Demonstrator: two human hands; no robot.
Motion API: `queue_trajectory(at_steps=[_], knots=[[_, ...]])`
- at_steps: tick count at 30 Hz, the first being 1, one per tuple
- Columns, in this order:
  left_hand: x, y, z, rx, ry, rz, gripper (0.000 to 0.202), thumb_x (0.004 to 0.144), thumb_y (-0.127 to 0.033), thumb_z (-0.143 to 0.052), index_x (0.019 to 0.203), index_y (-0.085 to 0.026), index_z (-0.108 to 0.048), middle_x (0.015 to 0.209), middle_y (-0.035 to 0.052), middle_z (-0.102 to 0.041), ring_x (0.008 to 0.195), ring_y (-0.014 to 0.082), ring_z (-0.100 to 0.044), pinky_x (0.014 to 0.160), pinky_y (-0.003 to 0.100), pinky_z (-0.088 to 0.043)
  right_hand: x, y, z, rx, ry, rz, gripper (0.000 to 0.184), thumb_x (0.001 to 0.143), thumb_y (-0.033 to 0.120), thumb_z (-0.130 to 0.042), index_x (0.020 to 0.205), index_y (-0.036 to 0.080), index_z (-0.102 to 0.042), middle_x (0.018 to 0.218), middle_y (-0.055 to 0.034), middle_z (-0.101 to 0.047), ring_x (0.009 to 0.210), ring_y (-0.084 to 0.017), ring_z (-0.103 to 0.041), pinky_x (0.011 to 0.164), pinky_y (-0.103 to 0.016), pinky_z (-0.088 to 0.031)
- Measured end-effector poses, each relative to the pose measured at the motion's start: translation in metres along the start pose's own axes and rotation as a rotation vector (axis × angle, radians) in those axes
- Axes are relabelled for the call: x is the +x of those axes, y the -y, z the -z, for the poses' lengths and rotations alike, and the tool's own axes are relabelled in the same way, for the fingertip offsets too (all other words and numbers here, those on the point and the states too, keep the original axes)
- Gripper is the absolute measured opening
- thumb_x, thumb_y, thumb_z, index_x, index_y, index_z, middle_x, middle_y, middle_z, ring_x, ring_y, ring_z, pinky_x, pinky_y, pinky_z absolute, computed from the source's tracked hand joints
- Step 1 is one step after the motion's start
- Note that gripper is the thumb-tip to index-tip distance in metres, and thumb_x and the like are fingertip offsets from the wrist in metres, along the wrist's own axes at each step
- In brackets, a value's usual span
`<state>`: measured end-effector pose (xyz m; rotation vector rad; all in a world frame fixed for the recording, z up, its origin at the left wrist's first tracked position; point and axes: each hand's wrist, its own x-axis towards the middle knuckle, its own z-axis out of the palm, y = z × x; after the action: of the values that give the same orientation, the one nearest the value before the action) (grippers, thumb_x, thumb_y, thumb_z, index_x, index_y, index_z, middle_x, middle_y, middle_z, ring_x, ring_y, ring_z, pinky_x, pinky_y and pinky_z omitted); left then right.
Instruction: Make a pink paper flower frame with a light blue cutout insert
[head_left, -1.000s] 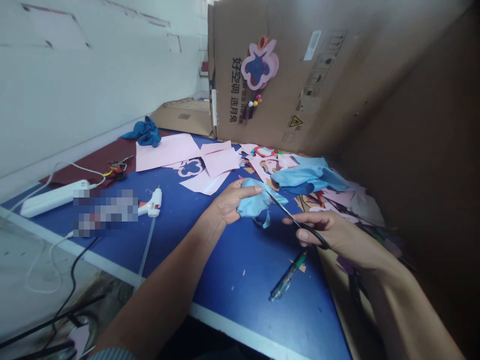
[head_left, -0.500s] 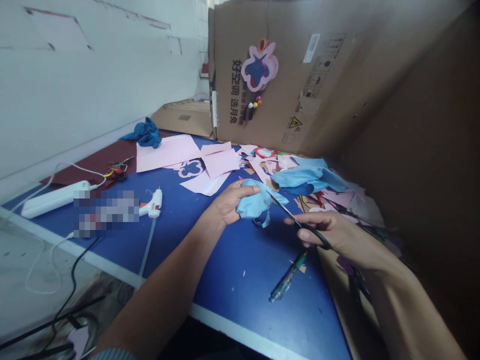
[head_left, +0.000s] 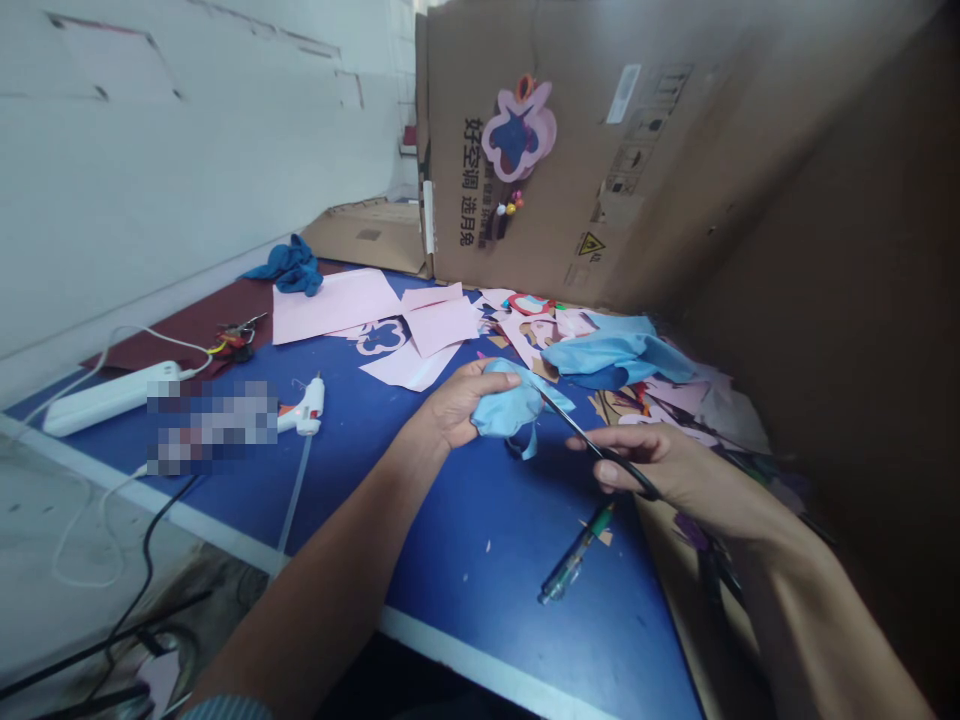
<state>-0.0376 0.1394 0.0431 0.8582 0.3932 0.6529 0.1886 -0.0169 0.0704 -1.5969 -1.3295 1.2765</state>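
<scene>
My left hand is closed around a piece of light blue paper, held just above the blue table. A thin strip of the paper hangs down from it. My right hand grips black scissors by the handles. Their blades point up and left, with the tips at the paper's right edge.
A green pen lies near the front edge below my right hand. A white glue gun and a power strip lie at the left. Pink paper sheets, blue paper and scraps lie behind. Cardboard boxes wall the back and right.
The hands, paper and scissors have barely shifted. Nothing else has moved.
</scene>
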Motion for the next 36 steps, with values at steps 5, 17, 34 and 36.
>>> queue_trajectory(at_steps=[5,17,34,36], knots=[[-0.0021,-0.0013,-0.0005,0.016,-0.015,0.011,0.020,0.077,-0.015,-0.084,0.093,-0.010,-0.074,0.090,0.0151,-0.081,0.078,0.0242,-0.080,0.077,0.036,-0.064,0.0003,0.0001,0.0000,0.002,0.011,-0.005,0.062,0.070,0.061,-0.097,0.116,0.021,-0.088,0.076,-0.0037,-0.069,0.070,-0.017,-0.059,0.068,-0.031,-0.051],[-0.0030,-0.0028,-0.0001,0.044,-0.028,0.031,0.014,0.079,-0.012,-0.082,0.090,-0.010,-0.072,0.091,0.0159,-0.081,0.078,0.0245,-0.080,0.077,0.036,-0.065,-0.0004,0.0025,-0.0001,-0.042,-0.012,-0.004,0.062,0.069,0.064,-0.096,0.115,0.023,-0.089,0.078,-0.0051,-0.070,0.073,-0.019,-0.060,0.070,-0.033,-0.053],[-0.0020,-0.0023,0.0013,0.043,-0.016,0.031,0.017,0.077,-0.013,-0.080,0.092,-0.010,-0.073,0.091,0.0164,-0.081,0.078,0.0247,-0.080,0.077,0.036,-0.065,-0.0007,0.0010,-0.0004,-0.019,0.007,-0.014,0.060,0.073,0.063,-0.094,0.117,0.022,-0.088,0.075,-0.0037,-0.069,0.069,-0.017,-0.057,0.068,-0.031,-0.050],[-0.0019,-0.0021,0.0013,0.042,-0.013,0.029,0.017,0.077,-0.013,-0.081,0.092,-0.009,-0.073,0.091,0.0170,-0.081,0.078,0.0252,-0.080,0.077,0.037,-0.065,-0.0014,0.0016,-0.0010,-0.016,0.003,-0.015,0.060,0.073,0.063,-0.094,0.117,0.022,-0.088,0.075,-0.0037,-0.069,0.069,-0.017,-0.058,0.068,-0.032,-0.050]])
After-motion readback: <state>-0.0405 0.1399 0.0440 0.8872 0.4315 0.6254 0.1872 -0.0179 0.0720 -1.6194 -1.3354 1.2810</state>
